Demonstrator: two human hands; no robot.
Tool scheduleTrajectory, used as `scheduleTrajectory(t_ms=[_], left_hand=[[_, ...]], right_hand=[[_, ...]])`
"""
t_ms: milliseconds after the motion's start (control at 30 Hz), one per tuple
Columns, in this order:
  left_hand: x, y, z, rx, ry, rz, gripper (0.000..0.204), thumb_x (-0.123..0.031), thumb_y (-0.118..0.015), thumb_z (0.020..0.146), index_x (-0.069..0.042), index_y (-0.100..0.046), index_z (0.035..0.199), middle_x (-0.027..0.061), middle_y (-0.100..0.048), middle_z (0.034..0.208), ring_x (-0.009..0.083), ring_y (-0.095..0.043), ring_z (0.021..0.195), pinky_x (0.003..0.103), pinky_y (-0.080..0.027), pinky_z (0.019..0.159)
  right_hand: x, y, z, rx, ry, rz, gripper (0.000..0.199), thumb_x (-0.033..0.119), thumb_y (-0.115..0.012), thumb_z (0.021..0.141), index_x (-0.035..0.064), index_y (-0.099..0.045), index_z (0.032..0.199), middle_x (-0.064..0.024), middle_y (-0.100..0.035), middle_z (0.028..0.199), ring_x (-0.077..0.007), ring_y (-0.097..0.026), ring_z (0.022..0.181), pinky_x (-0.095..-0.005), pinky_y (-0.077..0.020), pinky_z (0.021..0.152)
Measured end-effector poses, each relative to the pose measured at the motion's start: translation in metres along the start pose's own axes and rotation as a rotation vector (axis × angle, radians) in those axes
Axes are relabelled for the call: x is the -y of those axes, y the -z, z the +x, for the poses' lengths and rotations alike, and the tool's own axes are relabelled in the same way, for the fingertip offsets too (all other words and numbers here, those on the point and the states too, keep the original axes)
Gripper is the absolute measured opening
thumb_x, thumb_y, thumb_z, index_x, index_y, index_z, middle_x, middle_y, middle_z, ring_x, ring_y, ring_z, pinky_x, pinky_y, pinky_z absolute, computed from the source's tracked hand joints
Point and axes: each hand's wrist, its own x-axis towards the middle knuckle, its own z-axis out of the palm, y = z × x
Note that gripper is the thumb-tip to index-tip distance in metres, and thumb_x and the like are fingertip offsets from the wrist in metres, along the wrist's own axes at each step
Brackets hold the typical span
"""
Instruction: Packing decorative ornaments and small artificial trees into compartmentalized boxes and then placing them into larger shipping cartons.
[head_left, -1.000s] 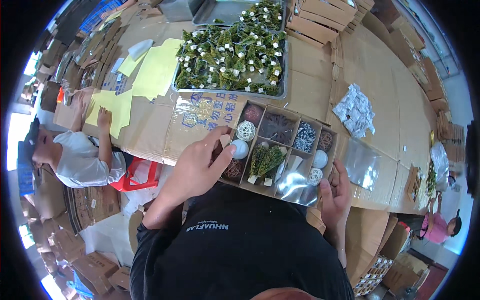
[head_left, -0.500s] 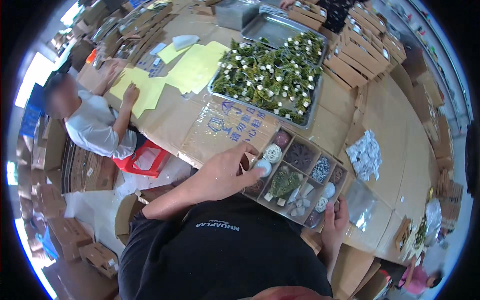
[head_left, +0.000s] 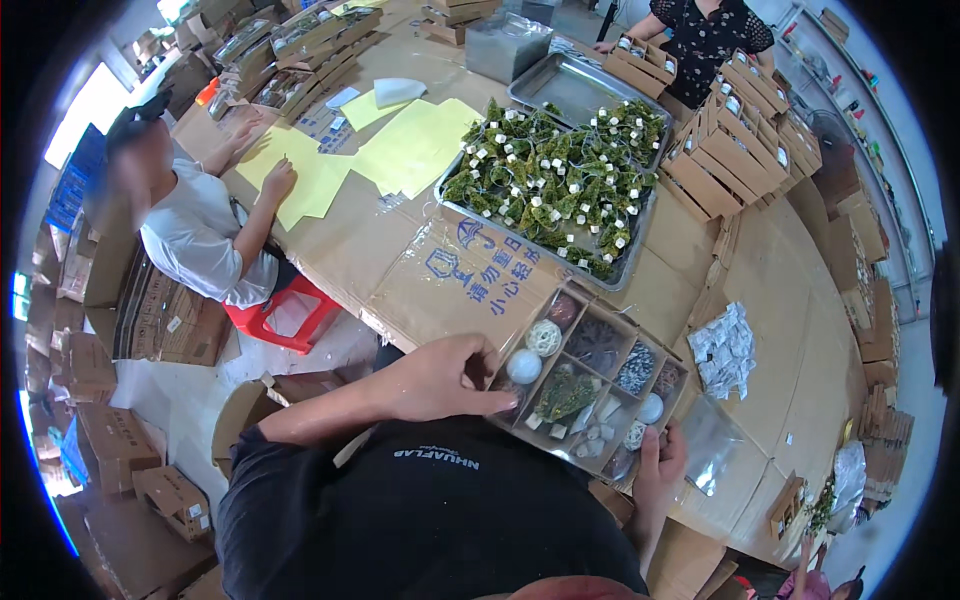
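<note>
A brown cardboard box [head_left: 604, 318] with several compartments lies on the table edge in front of me. It holds a white ball [head_left: 523, 366], a wicker ball [head_left: 544, 337], green sprigs [head_left: 563, 394], dark pine cones and small white tags. My left hand [head_left: 445, 376] rests on the box's near-left corner, fingers curled beside the white ball. Whether it grips anything I cannot make out. My right hand [head_left: 658, 468] holds the box's near-right edge, thumb on the rim.
A metal tray [head_left: 558, 178] of green sprigs with white tags lies behind the box. Yellow sheets [head_left: 400, 150] and a seated person [head_left: 195, 230] are at the left. Stacked small boxes [head_left: 735, 150], white packets [head_left: 724, 348] and a clear bag [head_left: 708, 440] lie at the right.
The view has swung, so the box now sits lower right. My left hand has slid from over the white ball to the box's near-left corner. My right hand stays on the box edge.
</note>
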Motion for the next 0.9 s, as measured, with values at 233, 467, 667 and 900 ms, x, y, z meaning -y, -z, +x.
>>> scheduleTrajectory(t_ms=[233, 467, 667, 900], left_hand=[[0.000, -0.004, -0.007, 0.035, 0.113, 0.141, 0.047, -0.045, -0.076, 0.083, -0.001, -0.061, 0.080, 0.0073, -0.059, 0.065, 0.0214, -0.059, 0.061, 0.033, -0.047, 0.059], [0.003, -0.002, -0.017, 0.147, 0.027, -0.014, 0.038, -0.022, -0.083, 0.082, -0.003, -0.055, 0.099, 0.0015, -0.056, 0.091, 0.0108, -0.054, 0.080, 0.025, -0.045, 0.073], [0.035, -0.024, -0.015, 0.078, -0.020, -0.650, 0.031, -0.011, -0.081, 0.084, -0.005, -0.055, 0.099, 0.0004, -0.057, 0.092, 0.0052, -0.055, 0.084, 0.019, -0.044, 0.072], [0.039, -0.034, -0.009, 0.141, -0.150, -0.845, 0.027, -0.005, -0.076, 0.087, -0.006, -0.050, 0.092, 0.0004, -0.056, 0.091, 0.0047, -0.057, 0.084, 0.020, -0.047, 0.072]], right_hand=[[0.005, -0.008, -0.003, 0.011, 0.013, 0.134, 0.028, 0.017, -0.060, 0.099, -0.0048, -0.058, 0.118, -0.0018, -0.064, 0.083, -0.0050, -0.053, 0.073, -0.0205, -0.0401, 0.064], [0.006, -0.011, -0.004, -0.035, 0.074, 0.112, 0.034, 0.023, -0.059, 0.100, -0.0047, -0.057, 0.119, -0.0022, -0.062, 0.083, -0.0060, -0.051, 0.073, -0.0228, -0.0397, 0.065], [0.000, -0.003, -0.006, 0.018, 0.011, 0.016, 0.033, 0.023, -0.058, 0.100, -0.0041, -0.058, 0.119, -0.0042, -0.063, 0.093, -0.0073, -0.053, 0.080, -0.0234, -0.0417, 0.069], [0.002, 0.004, -0.007, 0.003, -0.039, -0.045, 0.029, 0.026, -0.059, 0.100, -0.0018, -0.063, 0.091, 0.0030, -0.055, 0.073, -0.0064, -0.044, 0.069, -0.0250, -0.0352, 0.059]])
